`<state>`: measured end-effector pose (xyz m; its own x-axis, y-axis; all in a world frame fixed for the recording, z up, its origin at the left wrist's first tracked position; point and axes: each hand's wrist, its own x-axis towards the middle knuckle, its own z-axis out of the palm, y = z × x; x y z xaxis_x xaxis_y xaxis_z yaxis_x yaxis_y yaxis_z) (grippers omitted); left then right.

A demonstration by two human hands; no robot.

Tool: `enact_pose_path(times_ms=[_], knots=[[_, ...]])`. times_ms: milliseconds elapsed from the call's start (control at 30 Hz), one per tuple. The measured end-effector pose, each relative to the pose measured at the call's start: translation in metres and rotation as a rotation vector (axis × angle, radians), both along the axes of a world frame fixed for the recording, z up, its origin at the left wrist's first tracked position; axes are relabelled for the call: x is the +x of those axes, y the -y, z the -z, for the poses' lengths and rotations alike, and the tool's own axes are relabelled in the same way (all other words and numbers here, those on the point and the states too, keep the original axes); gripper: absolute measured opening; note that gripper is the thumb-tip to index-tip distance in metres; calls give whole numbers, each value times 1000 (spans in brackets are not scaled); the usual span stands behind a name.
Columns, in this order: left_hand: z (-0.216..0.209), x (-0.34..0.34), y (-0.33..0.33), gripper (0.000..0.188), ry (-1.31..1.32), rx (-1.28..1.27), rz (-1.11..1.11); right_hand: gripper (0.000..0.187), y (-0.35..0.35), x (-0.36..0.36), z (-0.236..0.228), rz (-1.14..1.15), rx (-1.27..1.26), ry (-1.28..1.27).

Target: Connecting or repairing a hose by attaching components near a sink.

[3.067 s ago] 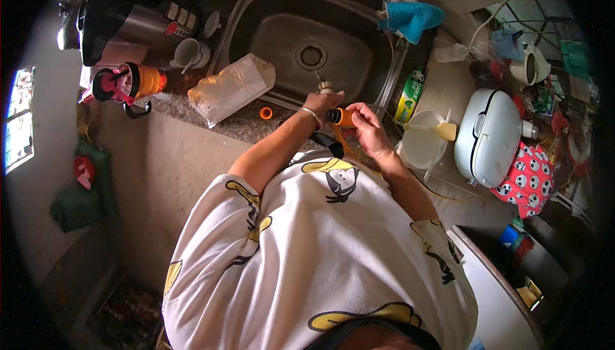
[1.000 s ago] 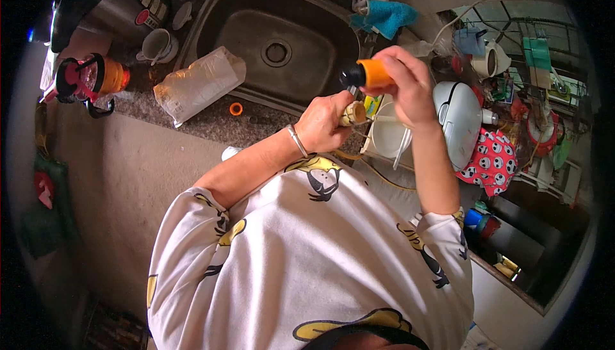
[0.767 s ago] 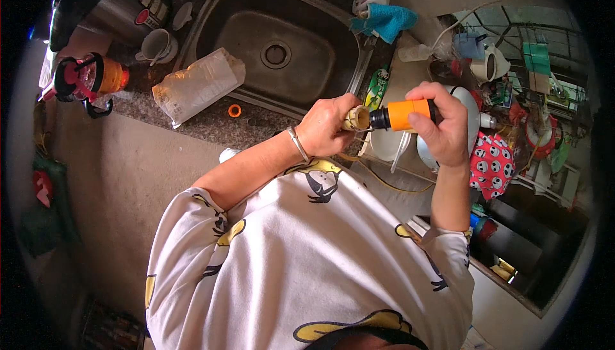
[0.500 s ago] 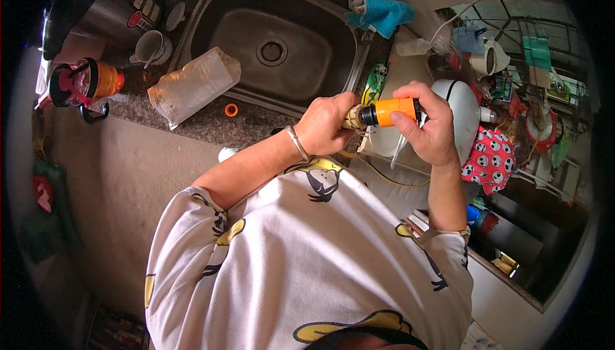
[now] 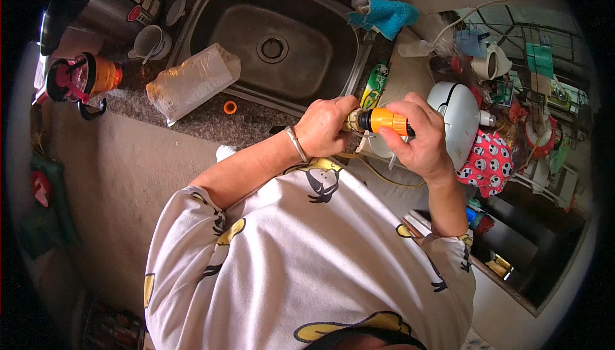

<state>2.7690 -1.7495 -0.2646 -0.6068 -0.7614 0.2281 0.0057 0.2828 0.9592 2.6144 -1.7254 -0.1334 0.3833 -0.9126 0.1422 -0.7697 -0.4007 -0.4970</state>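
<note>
Over the counter edge in front of my body, my left hand (image 5: 323,126) is closed around a brass-coloured fitting (image 5: 352,120), most of it hidden by the fingers. My right hand (image 5: 421,135) grips an orange and black hose connector (image 5: 385,119) between thumb and fingers. The connector's black end meets the brass fitting, and the two lie in one line, roughly level. Whether they are threaded together I cannot tell. On the counter to the left lies a small orange ring (image 5: 230,107), with a small dark piece (image 5: 248,119) beside it.
A steel sink (image 5: 282,97) lies beyond my hands. On its left are a white paper package (image 5: 192,84), a white mug (image 5: 152,43) and an orange-black lantern-like object (image 5: 86,81). On the right stand a pale rounded appliance (image 5: 458,122), a green tube (image 5: 375,86) and a blue cloth (image 5: 387,17).
My right hand has shifted slightly left and its fingers have curled further over the orange connector. The left hand keeps its hold on the brass fitting.
</note>
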Motion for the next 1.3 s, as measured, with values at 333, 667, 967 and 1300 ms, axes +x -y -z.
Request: enact_pose_path(times_ms=[333,667,967,1300], knots=[[5,-1,-1,34,56,-33,-3,27,-5,5,13,83,-18,33],[3,-4,0,28,45,-19,-71,22,-9,4,24,296,127,130],[13,-16,19,28,-290,460,417,35,35,-13,-9,-124,79,-35],[11,-15,20,21,-81,403,325,29,32,-13,20,-11,304,148]])
